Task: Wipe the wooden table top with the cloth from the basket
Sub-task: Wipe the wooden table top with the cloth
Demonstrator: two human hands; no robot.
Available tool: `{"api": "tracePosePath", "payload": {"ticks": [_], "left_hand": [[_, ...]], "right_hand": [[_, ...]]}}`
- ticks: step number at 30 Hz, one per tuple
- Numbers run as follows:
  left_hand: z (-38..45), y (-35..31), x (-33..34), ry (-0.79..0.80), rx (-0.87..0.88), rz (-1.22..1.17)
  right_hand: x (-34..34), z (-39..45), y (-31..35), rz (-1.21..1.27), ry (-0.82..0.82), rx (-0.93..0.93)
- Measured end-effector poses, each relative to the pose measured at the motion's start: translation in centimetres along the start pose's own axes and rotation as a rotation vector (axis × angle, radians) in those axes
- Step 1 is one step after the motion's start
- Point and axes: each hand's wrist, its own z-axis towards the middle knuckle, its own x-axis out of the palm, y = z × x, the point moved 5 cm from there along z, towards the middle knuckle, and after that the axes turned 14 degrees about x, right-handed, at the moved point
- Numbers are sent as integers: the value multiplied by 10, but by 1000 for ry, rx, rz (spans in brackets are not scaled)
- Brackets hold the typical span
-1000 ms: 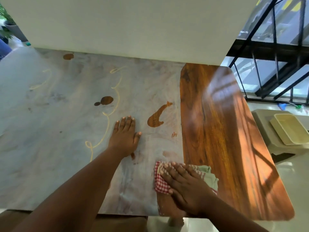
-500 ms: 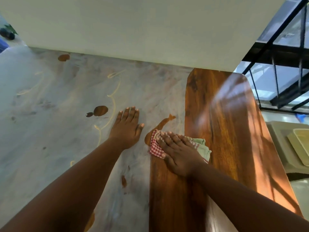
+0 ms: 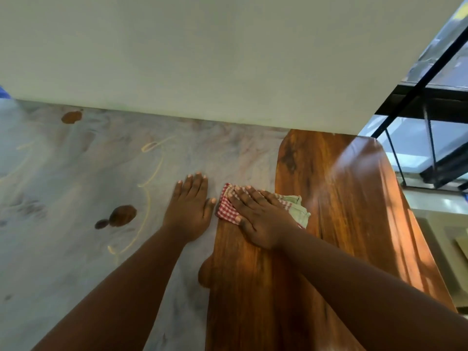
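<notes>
The wooden table top (image 3: 342,211) shows glossy brown wood on its right side, while a dull grey-white film (image 3: 76,198) covers the left. A red-checked and pale green cloth (image 3: 228,209) lies at the border between the two. My right hand (image 3: 258,219) presses flat on the cloth with fingers spread. My left hand (image 3: 190,211) rests palm down on the grey film just left of the cloth, holding nothing. A strip of bare wood runs from the cloth back toward me.
A pale wall (image 3: 202,59) stands along the table's far edge. Brown bare spots (image 3: 121,215) and thin yellowish streaks dot the grey film. Black railings and glass (image 3: 430,148) lie past the right edge, with a beige object (image 3: 450,249) lower right.
My right hand has pushed the cloth away from me, from the near edge up the table. A wider strip of bare wood shows behind it. The left hand stays planted.
</notes>
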Motion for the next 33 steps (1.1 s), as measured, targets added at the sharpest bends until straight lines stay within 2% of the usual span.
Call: {"api": "tracePosePath", "payload": {"ticks": [3,17,33], "left_hand": [[2,4,3,-43,-22,-1],[6,5,3,15,-25,-40],[3,6,-1,9,-23,-89]], "right_hand": [[-7,32,-13,-1,-5,12],[-43,169,-65,-96,20,59],[-51,208,-80,-111,-9,34]]}}
